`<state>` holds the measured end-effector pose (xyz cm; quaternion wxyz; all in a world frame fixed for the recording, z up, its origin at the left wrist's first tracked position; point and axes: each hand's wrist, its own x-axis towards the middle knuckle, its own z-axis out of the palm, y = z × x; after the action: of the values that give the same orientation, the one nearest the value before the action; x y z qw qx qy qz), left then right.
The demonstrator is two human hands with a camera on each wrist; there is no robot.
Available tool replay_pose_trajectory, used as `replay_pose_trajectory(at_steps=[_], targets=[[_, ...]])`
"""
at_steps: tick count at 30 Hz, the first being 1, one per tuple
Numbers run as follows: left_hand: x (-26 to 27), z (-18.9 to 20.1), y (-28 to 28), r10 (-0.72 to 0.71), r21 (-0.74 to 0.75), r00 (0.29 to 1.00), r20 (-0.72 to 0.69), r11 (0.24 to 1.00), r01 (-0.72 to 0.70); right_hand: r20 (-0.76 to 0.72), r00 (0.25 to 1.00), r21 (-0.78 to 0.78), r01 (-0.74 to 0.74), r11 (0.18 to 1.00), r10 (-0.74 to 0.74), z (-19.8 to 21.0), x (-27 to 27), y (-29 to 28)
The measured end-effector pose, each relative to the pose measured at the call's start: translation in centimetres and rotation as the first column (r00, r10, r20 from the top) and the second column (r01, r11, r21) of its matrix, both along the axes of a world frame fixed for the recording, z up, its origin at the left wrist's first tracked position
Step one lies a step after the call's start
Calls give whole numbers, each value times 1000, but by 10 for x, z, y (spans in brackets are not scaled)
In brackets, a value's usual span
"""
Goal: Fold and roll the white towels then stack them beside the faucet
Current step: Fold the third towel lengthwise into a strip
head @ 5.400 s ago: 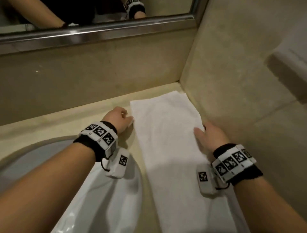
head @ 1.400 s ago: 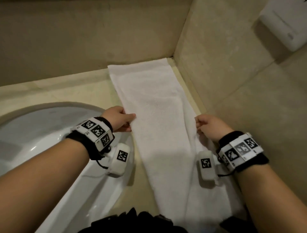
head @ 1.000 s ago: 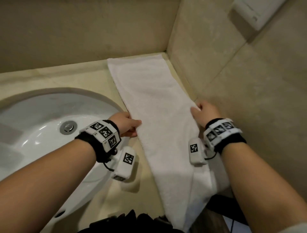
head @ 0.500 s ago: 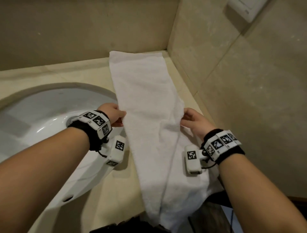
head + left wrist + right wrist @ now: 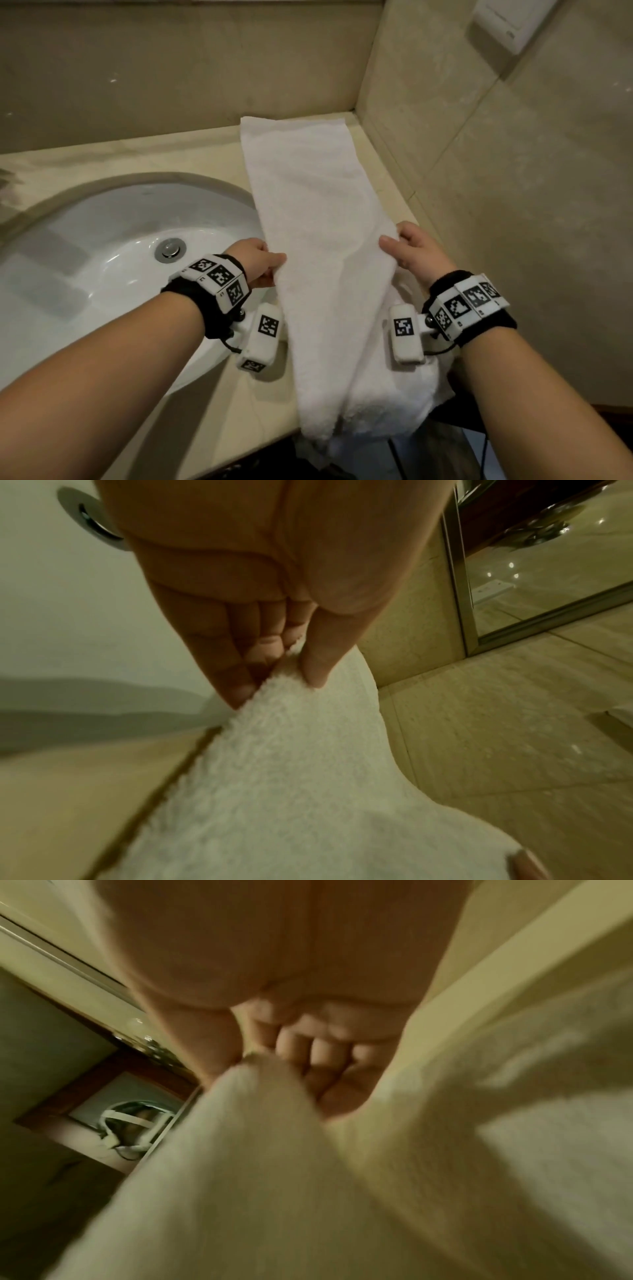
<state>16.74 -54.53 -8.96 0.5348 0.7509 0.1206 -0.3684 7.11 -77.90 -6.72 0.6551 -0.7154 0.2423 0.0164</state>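
The sink (image 5: 102, 240) is at the left. The left hand (image 5: 255, 262) pinches the left edge of the white towel (image 5: 308, 205), which lies lengthwise on the table (image 5: 191, 394) toward the corner. The right hand (image 5: 416, 251) grips its right edge, lifted a little.

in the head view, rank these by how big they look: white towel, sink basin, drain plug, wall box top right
1. sink basin and white towel: both look large, too close to rank, and the towel's end hangs over the counter edge.
2. wall box: cut off by the frame, so its true size is unsure.
3. drain plug: smallest.
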Motion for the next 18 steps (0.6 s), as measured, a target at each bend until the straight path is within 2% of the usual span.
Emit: replay_pose_trajectory(at_steps=[1,3,4,6,7,8,9,10,11,12,13,15,18], targets=[[-1,1,1,6,0,1000,-11,1000,-6,-2,999,-123,47,991,-48,2,-4,-4],[-3,3,2,22,-21,999,-49,999,-23,-83,986,-444,93,891,-144,1,-13,-15],[-4,4,2,26,-35,997,-68,999,-28,-153,970,-557,72,827,-188,-1,-17,-20],[-7,6,2,19,-48,996,-87,999,-23,-322,929,-644,-76,762,-180,-8,-22,-24],[-8,7,2,13,-50,996,-90,999,-17,-379,916,-639,-155,753,-133,-13,-23,-22],[-10,8,1,1,-52,995,-95,999,-5,-376,921,-612,-161,774,-106,-16,-25,-21],[-12,8,2,-14,-53,995,-103,999,8,-305,946,-531,-74,844,-109,-19,-27,-19],[-15,8,1,-30,-53,993,-118,998,24,-208,968,-356,62,933,-144,-19,-31,-17],[-18,8,1,-52,-52,989,-136,998,45,-150,967,-115,188,975,-204,-18,-38,-16],[-22,8,0,-77,-50,985,-157,996,70,-117,964,61,245,968,-237,-20,-46,-18],[-28,7,-1,-103,-47,979,-178,994,96,-101,975,128,211,969,-199,-23,-54,-21],[-37,8,-2,-138,-52,969,-206,990,130,-109,994,26,14,1000,-11,-27,-66,-21],[-46,8,-2,-138,-66,965,-224,990,126,-97,977,-141,-204,969,192,-22,-69,-17]])
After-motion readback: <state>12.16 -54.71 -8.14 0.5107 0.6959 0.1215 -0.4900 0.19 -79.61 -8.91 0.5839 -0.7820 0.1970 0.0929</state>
